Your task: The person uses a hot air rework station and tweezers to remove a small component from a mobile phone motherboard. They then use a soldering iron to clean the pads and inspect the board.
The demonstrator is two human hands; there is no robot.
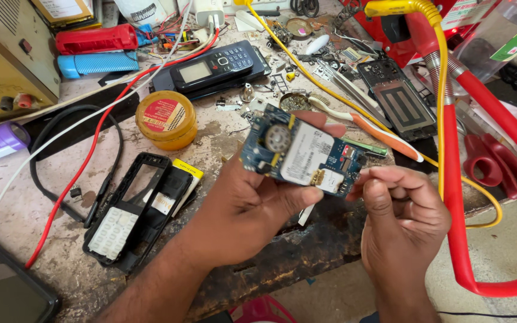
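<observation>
Left hand (pixel 252 206) closed around blue circuit board (pixel 303 152), thumb across its lower edge, fingertips behind. Right hand (pixel 399 218) pinched shut at board's right end, touching it. Board held in air above worn workbench (pixel 222 134). Left of board: yellow round tin (pixel 166 119), opened black phone casing (pixel 136 209). Above board: black keypad phone (pixel 210 69). Right of board: red scissors (pixel 498 164).
</observation>
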